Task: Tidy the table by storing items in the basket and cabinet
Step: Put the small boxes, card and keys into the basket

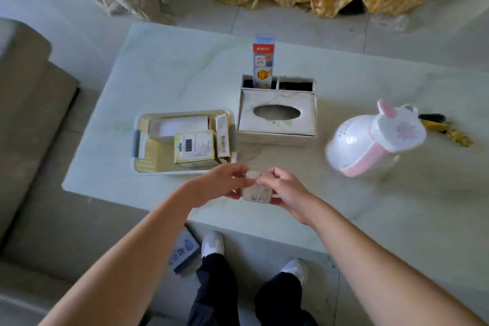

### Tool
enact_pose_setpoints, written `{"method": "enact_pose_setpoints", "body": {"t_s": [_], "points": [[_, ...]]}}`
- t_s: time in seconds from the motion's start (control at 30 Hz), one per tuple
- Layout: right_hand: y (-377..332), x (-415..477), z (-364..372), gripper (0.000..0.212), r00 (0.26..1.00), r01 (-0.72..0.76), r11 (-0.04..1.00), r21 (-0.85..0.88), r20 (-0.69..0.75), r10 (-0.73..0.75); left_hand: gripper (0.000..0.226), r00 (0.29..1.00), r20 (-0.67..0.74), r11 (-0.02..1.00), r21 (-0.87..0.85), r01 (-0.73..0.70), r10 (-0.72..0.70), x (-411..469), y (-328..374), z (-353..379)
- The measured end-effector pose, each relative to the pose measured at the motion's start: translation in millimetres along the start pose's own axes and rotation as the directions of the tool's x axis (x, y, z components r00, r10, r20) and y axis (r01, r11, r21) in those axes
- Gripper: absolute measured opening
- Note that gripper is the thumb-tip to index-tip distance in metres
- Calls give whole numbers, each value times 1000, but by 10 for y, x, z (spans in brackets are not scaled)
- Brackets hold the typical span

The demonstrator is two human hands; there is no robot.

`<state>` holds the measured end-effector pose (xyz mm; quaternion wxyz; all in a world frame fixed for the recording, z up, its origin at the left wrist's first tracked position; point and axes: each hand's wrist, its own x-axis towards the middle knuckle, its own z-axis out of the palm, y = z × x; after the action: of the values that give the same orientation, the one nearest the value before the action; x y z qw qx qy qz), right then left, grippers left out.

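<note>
A person stands at the near edge of a pale marble-patterned counter (185, 66), both bare arms reaching forward. The left hand (222, 182) and right hand (285, 188) meet over the counter's near edge, and together they hold a small white case (256, 192). The fingers (238, 171) of both hands pinch its rounded lid, which looks raised, though blur hides the detail.

Just beyond the left hand sits a white and yellow basket (144, 161) holding several small boxes (194, 147). Beside it on the right stands a marble-patterned tissue box organizer (277, 116), with a tall carton (263, 61) upright in its rear left compartment. Farther right lies a white and pink cup (370, 137) with a rabbit-eared lid, tipped on its side. Past it rests a bunch of keys (444, 127).
</note>
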<state>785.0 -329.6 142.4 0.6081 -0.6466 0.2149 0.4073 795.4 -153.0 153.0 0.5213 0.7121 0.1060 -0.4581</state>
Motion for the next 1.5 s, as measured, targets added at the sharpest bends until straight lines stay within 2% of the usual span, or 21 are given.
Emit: {"method": "enact_pose_setpoints", "body": {"t_s": [0.1,0.2,0.3,0.4,0.47,0.57,0.67,0.73,0.93,1.07,1.17,1.23,1.37,1.5], "points": [[-305,124,637,15,974,203,957,-206,-62,-220,20,992,-119,998,-36,-46,41,-321,-125,-618],[-583,283,1254,32,907,353,820,-450,-52,-419,12,940,-317,991,7,-131,127,-554,-293,-1168],[-741,428,1698,33,846,434,672,-600,15,-532,18,880,-438,983,99,-157,185,-681,-495,-1556],[-767,565,1972,30,801,428,520,-739,45,-597,22,840,-489,963,237,-129,233,-727,-701,-1817],[-741,676,2135,28,782,411,415,-812,80,-618,23,836,-496,932,358,-50,235,-725,-847,-1954],[-651,768,2232,31,779,365,232,-901,160,-606,25,870,-446,856,515,56,211,-654,-985,-1963],[-561,822,2309,30,800,288,45,-957,215,-561,29,907,-393,814,570,110,153,-547,-1090,-1909],[-524,812,2298,27,817,249,-17,-968,219,-534,28,910,-390,790,599,132,144,-493,-1101,-1842],[-522,857,2283,17,868,221,-84,-972,235,-438,35,934,-349,638,737,224,75,-330,-1109,-1773],[-490,852,2266,18,862,231,-96,-968,249,-442,34,945,-323,523,815,251,51,-279,-1074,-1718],[-470,851,2241,20,860,240,-89,-967,254,-443,32,950,-312,486,835,260,28,-260,-1062,-1697],[-455,856,2238,20,857,244,-79,-967,253,-449,31,945,-325,498,825,266,33,-250,-1054,-1700],[-441,878,2221,21,837,278,-26,-960,256,-484,34,906,-404,630,738,241,127,-260,-1062,-1738],[-455,859,2147,25,813,343,75,-936,256,-523,32,872,-453,741,647,178,186,-328,-1032,-1775]]}}
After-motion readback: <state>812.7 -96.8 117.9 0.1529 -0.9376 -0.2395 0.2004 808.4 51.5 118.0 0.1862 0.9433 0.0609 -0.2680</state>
